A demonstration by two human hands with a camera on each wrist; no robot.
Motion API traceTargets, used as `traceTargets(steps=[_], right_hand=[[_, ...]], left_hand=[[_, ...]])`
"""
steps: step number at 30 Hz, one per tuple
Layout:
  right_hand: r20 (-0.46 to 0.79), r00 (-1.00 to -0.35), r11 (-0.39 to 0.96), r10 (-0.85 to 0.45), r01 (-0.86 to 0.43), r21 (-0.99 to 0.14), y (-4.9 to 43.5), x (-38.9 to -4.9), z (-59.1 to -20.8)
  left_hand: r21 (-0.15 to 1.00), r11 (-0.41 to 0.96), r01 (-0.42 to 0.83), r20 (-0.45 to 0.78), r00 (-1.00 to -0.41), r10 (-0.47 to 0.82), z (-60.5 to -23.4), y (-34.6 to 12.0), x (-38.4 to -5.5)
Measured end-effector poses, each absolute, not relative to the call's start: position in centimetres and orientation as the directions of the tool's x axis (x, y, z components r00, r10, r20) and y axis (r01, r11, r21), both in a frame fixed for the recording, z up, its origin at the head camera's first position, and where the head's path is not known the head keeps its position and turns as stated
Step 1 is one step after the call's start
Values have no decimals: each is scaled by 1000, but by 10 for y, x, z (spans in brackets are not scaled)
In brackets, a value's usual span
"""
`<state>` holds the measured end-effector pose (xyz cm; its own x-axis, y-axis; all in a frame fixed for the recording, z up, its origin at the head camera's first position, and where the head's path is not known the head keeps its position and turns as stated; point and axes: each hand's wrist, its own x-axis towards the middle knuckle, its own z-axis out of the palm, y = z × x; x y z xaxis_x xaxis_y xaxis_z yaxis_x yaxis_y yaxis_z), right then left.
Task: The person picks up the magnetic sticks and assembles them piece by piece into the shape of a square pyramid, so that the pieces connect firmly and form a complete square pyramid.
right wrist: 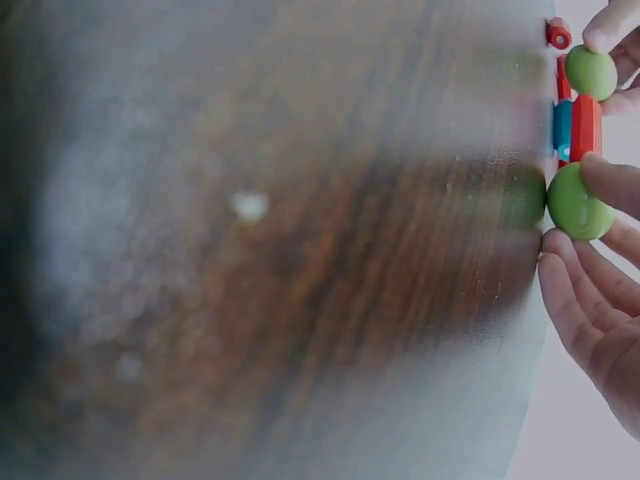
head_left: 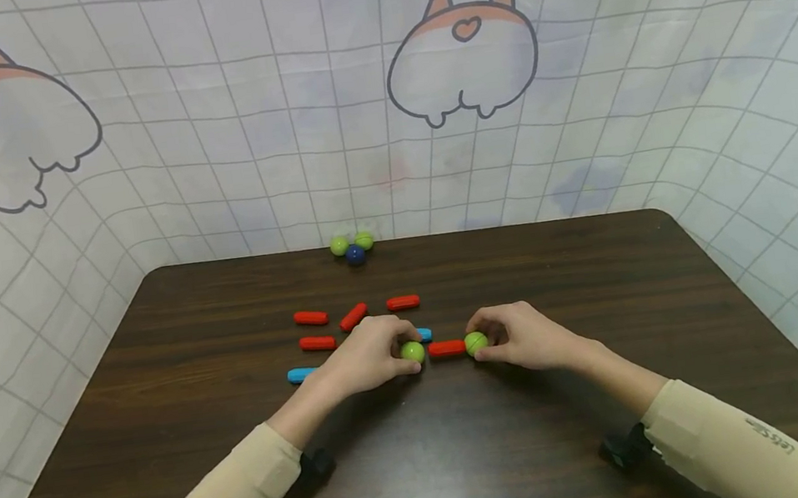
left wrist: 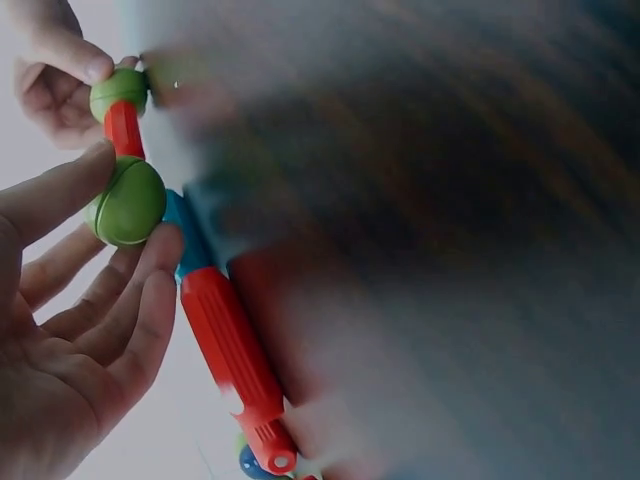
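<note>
My left hand (head_left: 366, 354) pinches a green ball (head_left: 413, 353) between thumb and fingers. Opposite it, my right hand (head_left: 528, 339) holds another green ball (head_left: 476, 344) the same way. A short red rod (head_left: 447, 349) lies in line between the two balls, its right end against the right ball. At its left end a narrow gap shows in the head view; whether it touches the left ball I cannot tell. Just behind the left ball is a blue rod (head_left: 425, 335), partly hidden by my left hand. The left wrist view also shows the left-hand ball (left wrist: 130, 203) close up.
Several red rods (head_left: 311, 318) lie behind and left of my left hand. Another blue rod (head_left: 300, 375) sits by my left wrist, partly covered. At the table's back edge two green balls (head_left: 340, 246) and a dark blue ball (head_left: 355, 255) are grouped before the patterned cloth (head_left: 240, 135).
</note>
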<state>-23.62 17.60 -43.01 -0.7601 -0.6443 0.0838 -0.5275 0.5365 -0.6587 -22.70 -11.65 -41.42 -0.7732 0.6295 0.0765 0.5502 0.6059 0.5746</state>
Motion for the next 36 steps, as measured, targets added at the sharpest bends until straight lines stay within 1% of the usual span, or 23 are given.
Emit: traceTargets(steps=[12, 21, 28, 36], right_hand=[[58, -743, 535, -666, -531, -657, 174, -236, -427], [43, -723, 530, -689, -544, -650, 176, -237, -424], [47, -720, 522, -692, -545, -656, 163, -239, -421], [32, -652, 468, -758, -577, -670, 146, -240, -418]], left_hand=[[562, 628, 538, 21, -768, 640, -417, -107, -227], [536, 635, 556, 18, -760, 650, -417, -105, -227], [542, 630, 556, 9, -753, 658, -416, -105, -226], [562, 617, 551, -11, -741, 672, -416, -100, -223]])
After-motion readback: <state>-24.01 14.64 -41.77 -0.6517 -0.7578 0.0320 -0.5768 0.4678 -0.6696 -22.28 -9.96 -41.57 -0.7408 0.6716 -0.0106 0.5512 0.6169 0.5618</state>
